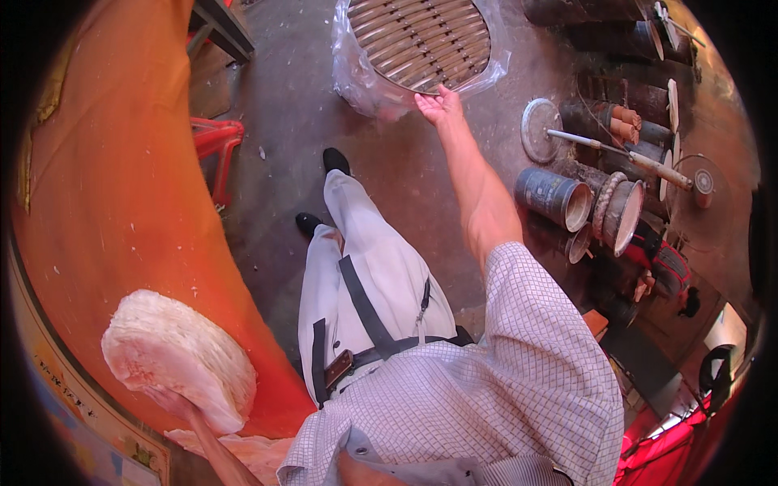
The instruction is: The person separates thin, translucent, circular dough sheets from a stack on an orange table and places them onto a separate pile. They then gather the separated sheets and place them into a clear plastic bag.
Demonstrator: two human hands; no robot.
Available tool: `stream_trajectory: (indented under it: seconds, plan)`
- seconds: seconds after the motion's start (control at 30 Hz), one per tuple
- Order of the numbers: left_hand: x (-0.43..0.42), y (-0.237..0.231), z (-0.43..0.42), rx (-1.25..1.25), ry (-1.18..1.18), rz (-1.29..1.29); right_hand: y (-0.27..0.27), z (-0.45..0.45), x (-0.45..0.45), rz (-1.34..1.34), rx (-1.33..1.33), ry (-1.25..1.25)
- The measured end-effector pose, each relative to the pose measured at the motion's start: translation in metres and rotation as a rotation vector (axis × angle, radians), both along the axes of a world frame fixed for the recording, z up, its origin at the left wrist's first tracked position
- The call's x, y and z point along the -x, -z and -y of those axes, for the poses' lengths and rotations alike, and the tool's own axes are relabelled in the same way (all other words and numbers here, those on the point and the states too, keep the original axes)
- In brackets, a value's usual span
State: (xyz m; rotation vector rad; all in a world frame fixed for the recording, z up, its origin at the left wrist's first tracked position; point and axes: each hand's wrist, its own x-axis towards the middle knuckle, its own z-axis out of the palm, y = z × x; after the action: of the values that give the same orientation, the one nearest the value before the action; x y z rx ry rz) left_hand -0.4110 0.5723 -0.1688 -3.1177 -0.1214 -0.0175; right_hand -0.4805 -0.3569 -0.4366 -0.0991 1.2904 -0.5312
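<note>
My left hand [167, 402], blurred, is against the near face of a thick, round, white bundle [176, 349] with a ragged, layered edge. The bundle is tilted over an orange cover [158, 243]; its exact material cannot be told. My fingertips are hard to make out against it. My right arm reaches out to a round slatted rack [419, 39], perhaps bamboo, set in crumpled clear plastic film [355, 85]. My right hand [442, 107] is palm up with fingers spread, its thumb at the rack's near rim. Nothing lies in that palm.
A red plastic stool [222, 143] stands by the orange cover's edge. Several cylinders and a blue bucket [550, 197] are at right, near a round lid [540, 130] and a long pole [644, 161]. A person [665, 261] is farther right. Pale sheet material [240, 449] lies below the bundle.
</note>
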Motion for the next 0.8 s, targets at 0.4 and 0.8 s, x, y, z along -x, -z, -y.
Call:
stream_trajectory:
  seconds: [0.4,0.8]
  plan:
    - [0.003,-0.010,0.017,-0.043,-0.008,-0.062,-0.152,0.081,-0.043,0.328,0.335,-0.383]
    - [0.003,0.003,0.042,-0.003,0.075,0.100,-0.243,-0.189,-0.167,0.698,0.500,-1.104]
